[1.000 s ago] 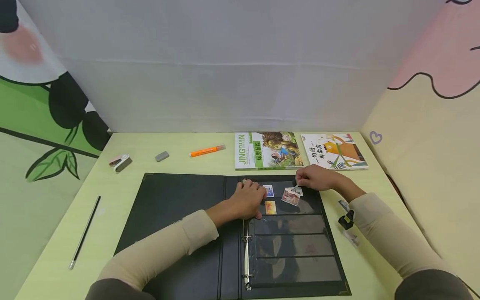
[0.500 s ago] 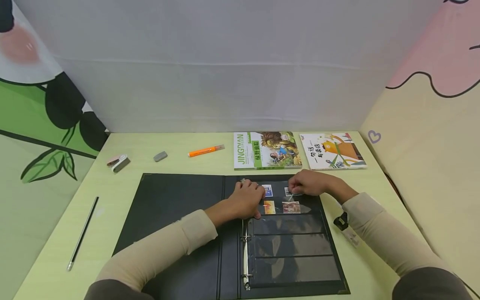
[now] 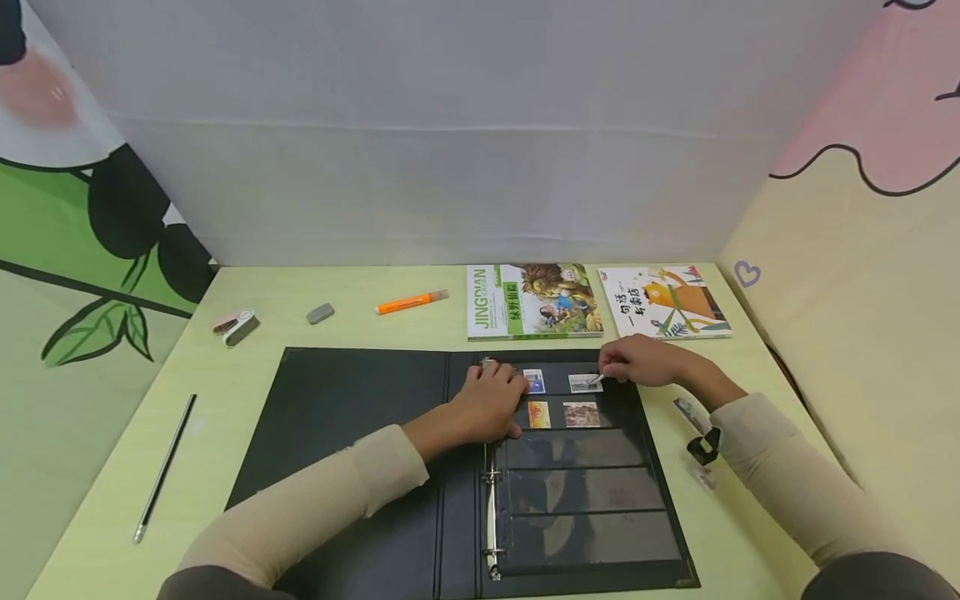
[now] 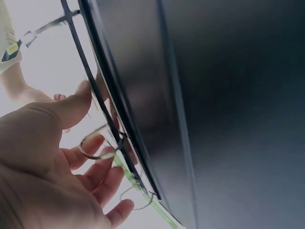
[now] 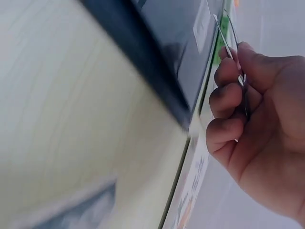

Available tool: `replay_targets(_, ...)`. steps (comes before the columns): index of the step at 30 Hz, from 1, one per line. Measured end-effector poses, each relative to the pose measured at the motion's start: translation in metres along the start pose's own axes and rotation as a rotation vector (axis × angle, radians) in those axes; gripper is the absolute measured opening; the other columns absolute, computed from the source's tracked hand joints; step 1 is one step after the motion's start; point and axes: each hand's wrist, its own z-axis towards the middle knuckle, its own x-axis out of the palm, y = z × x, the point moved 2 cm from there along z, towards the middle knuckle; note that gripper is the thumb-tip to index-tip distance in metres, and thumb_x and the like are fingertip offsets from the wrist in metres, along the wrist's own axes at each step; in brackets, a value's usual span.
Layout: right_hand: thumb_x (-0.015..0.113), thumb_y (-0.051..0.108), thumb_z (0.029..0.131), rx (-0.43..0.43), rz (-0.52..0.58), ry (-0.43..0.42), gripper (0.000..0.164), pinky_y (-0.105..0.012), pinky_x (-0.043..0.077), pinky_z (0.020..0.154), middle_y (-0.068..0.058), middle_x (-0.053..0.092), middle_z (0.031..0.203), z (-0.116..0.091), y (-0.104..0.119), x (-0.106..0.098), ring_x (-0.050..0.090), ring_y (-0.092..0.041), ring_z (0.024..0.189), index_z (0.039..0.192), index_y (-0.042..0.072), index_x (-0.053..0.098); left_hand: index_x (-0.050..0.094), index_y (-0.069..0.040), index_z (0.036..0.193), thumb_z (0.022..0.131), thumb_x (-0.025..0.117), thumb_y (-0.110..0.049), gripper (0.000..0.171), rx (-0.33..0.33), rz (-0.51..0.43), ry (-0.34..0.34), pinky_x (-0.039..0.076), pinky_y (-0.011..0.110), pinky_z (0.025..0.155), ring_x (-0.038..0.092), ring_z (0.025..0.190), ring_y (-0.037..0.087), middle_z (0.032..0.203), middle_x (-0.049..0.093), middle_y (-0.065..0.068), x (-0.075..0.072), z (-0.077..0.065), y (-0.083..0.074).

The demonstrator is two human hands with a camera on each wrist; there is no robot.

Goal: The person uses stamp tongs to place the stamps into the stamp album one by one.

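Observation:
A black ring-binder stamp album (image 3: pixel 352 400) lies spread on the table. In its top pocket row sit a blue stamp (image 3: pixel 535 381) and a grey stamp (image 3: pixel 583 383). Below them are an orange stamp (image 3: pixel 538 415) and a reddish-brown stamp (image 3: pixel 582 415). My left hand (image 3: pixel 489 402) rests on the page's inner edge by the metal rings (image 4: pixel 97 143), fingers loosely extended. Between thumb and fingers, my right hand (image 3: pixel 643 361) pinches metal tweezers (image 5: pixel 224 39). In the head view their tips are at the grey stamp's right end; whether they grip it, I cannot tell.
Two books, one green and white (image 3: pixel 535 302) and one with a bear (image 3: pixel 664 302), lie behind the album. An orange marker (image 3: pixel 412 302), a grey eraser (image 3: pixel 320 313), a nail clipper-like item (image 3: pixel 238 327) and a pencil (image 3: pixel 167 467) lie leftward. Loose stamps (image 3: pixel 692 414) lie near my right sleeve.
The reddish-brown stamp, earlier tilted over the grey one, now lies straight in the second row. My right hand went left and down, then back right and up to the grey stamp.

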Motion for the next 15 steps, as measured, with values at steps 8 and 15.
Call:
replay_targets(8, 0.049, 0.022, 0.1, 0.107, 0.088, -0.09, 0.019, -0.027, 0.041, 0.057, -0.001, 0.056, 0.075, -0.056, -0.039, -0.009, 0.045, -0.009, 0.06, 0.096, 0.009, 0.062, 0.052, -0.017, 0.131, 0.083, 0.068, -0.052, 0.061, 0.041, 0.007, -0.044, 0.033, 0.052, 0.101, 0.044, 0.119, 0.027, 0.127, 0.053, 0.006, -0.006, -0.024, -0.01)
replay_targets(15, 0.049, 0.026, 0.1, 0.215, 0.102, -0.131, 0.02, -0.024, 0.038, 0.053, -0.001, 0.053, 0.073, -0.101, -0.071, -0.004, 0.045, -0.007, 0.059, 0.093, 0.011, 0.061, 0.054, -0.017, 0.125, 0.077, 0.07, -0.057, 0.065, 0.035, -0.022, 0.02, 0.033, 0.051, 0.099, 0.044, 0.116, 0.024, 0.123, 0.054, 0.004, 0.002, -0.035, -0.018)
